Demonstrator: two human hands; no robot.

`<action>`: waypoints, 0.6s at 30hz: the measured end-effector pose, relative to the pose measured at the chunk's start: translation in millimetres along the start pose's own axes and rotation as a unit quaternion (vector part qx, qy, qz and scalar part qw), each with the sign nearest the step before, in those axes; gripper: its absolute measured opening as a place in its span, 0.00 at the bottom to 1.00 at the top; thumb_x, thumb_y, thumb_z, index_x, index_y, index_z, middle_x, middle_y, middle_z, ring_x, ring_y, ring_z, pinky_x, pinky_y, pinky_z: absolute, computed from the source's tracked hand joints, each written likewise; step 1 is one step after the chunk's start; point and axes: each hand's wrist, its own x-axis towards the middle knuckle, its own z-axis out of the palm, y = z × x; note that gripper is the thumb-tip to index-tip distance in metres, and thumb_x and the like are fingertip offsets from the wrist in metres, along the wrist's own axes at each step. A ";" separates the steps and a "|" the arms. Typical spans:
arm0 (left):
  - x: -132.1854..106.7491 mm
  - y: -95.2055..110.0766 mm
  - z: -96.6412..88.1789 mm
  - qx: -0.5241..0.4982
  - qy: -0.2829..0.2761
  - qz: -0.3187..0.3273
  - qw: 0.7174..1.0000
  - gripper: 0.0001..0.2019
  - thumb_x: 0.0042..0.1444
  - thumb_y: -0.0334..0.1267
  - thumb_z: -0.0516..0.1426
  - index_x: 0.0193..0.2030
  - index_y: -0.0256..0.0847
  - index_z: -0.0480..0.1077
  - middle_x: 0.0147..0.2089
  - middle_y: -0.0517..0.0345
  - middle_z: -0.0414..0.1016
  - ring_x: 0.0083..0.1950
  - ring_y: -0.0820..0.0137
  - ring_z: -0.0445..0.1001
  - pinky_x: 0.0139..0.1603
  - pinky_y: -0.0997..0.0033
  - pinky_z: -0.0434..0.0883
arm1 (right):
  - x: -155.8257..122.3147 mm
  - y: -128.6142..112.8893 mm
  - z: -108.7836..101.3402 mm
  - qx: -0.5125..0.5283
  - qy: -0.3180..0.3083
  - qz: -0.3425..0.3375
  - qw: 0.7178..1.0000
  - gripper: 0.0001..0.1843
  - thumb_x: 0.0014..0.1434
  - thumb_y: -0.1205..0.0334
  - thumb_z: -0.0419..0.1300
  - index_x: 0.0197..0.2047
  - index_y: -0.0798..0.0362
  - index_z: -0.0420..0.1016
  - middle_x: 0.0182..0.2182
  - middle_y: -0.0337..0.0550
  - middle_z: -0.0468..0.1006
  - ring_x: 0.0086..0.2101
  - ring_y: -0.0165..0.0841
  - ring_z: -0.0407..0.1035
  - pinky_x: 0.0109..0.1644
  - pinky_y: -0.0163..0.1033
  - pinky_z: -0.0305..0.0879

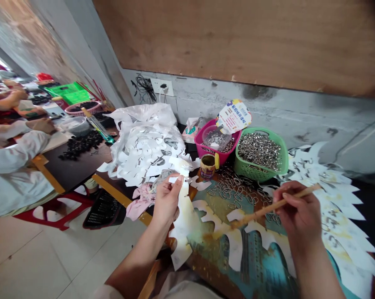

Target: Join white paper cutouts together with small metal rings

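Observation:
My left hand [166, 199] grips the end of a white scalloped paper strip [183, 224], which hangs down and runs across the table. My right hand [299, 211] holds a thin wooden stick [268, 209], its tip on the strip near a yellowish smear. Beneath lies a colourful printed sheet [256, 257]. Loose metal rings [234, 193] are scattered just beyond the strip. A small glue tin [208, 167] stands close to my left hand, and a green plastic basket of metal rings [261, 154] sits beyond my right hand.
A pink basket [206, 145] and a white bag of paper cutouts [146, 141] stand along the wall. At left, a co-worker's white sleeve [13, 162] reaches over a table with black beads [81, 145]. A red stool [59, 209] stands on the tile floor.

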 end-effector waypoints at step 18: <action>-14.2 -4.6 -3.9 0.020 -0.077 0.006 0.997 0.15 0.53 0.48 0.67 0.34 0.36 0.78 0.26 0.59 0.76 0.23 0.77 0.67 0.24 0.79 0.64 | 10.6 -19.8 22.2 0.033 0.075 -0.155 0.985 0.11 0.46 0.70 0.65 0.36 0.54 0.78 0.24 0.38 0.78 0.23 0.32 0.73 0.18 0.33 0.72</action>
